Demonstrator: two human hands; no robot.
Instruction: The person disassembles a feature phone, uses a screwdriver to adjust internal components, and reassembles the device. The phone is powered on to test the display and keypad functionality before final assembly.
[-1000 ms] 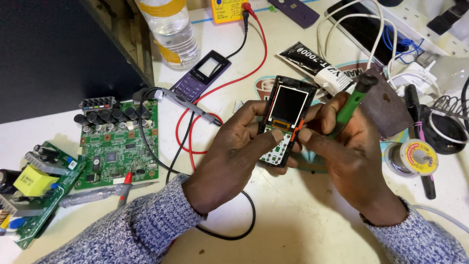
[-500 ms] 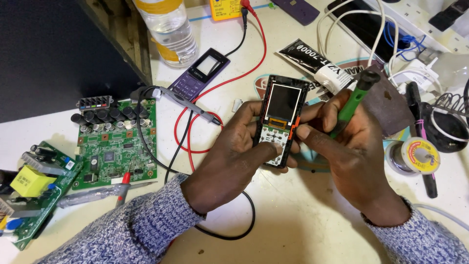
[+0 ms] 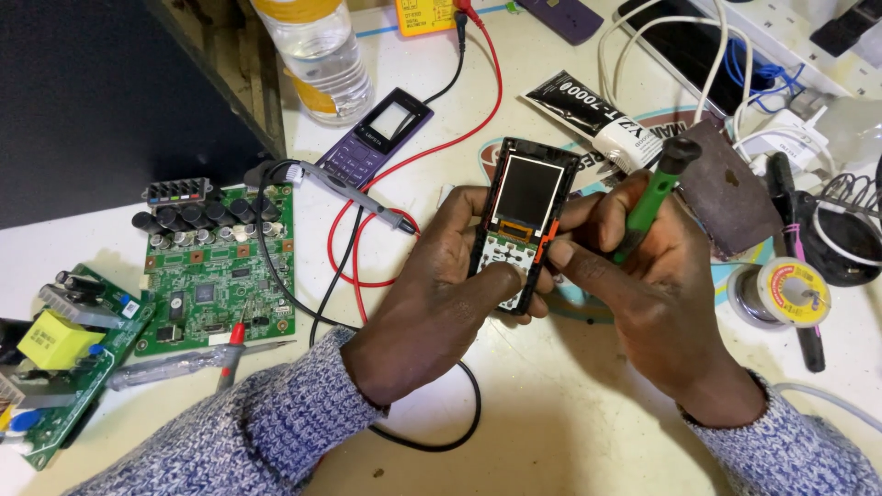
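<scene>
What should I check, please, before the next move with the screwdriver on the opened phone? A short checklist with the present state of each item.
1. Left hand holds the opened phone firmly, thumb on the keypad: ok.
2. Right hand grips the green screwdriver in the fist: ok.
3. Screwdriver tip placed on the phone's right edge: cannot tell, the fingers hide it.
4. Phone screen free of fingers and tools: ok.
5. Red wire and black wire kept away from the hands: not ok, they run just beside and under the left hand.
6. Water bottle away from the phone and standing upright: ok.
</scene>
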